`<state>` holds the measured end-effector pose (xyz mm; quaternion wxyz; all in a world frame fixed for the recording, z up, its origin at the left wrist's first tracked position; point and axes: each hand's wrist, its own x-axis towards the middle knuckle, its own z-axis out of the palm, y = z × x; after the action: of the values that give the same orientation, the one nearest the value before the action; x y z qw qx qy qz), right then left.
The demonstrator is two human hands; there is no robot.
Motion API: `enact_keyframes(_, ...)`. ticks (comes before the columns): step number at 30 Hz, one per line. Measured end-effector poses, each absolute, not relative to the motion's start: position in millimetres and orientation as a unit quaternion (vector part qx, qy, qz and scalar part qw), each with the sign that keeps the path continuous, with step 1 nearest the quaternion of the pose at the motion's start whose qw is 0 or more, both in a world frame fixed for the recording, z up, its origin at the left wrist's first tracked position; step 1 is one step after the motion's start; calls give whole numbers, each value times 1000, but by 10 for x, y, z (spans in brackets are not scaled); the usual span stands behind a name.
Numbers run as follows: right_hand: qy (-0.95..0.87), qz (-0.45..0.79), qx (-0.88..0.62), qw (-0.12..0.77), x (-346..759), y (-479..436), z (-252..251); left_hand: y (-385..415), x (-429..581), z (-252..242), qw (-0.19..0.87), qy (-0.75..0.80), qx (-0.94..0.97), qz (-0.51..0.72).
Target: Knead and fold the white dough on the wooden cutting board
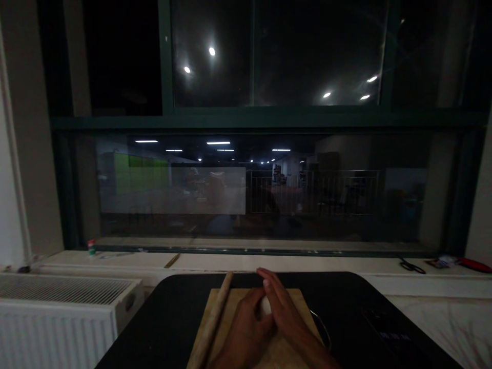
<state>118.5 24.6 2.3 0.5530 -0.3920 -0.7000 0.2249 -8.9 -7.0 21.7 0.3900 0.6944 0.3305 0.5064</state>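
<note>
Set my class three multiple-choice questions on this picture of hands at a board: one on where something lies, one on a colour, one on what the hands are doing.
1. Where does the rolling pin lie?
A. On the windowsill
B. Along the left side of the wooden board
C. On the radiator

2. What colour is the surface under the board?
A. White
B. Green
C. Black

3. What are the hands doing?
A. Both grip the rolling pin
B. The left hand and right hand are cupped together around a pale lump
C. Both are held well away from the board

Answers:
1. B, the pin runs down the board's left side.
2. C, black shows all around the board.
3. B, the lump shows between the two hands.
</note>
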Motion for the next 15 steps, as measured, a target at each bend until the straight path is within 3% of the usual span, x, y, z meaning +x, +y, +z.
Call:
enact_keyframes(6, -728, 188, -419, 509, 1118, 278, 259, -10, 1, 38, 436, 292, 673, 521)
enact_keyframes(12, -719, 205, -441, 497, 967, 528, 148, 130, -141, -125, 535, 277, 602, 523)
enact_keyframes(15, -767, 159, -457, 421, 904, 523, 100, 162, -257, -99, 516, 302, 615, 515)
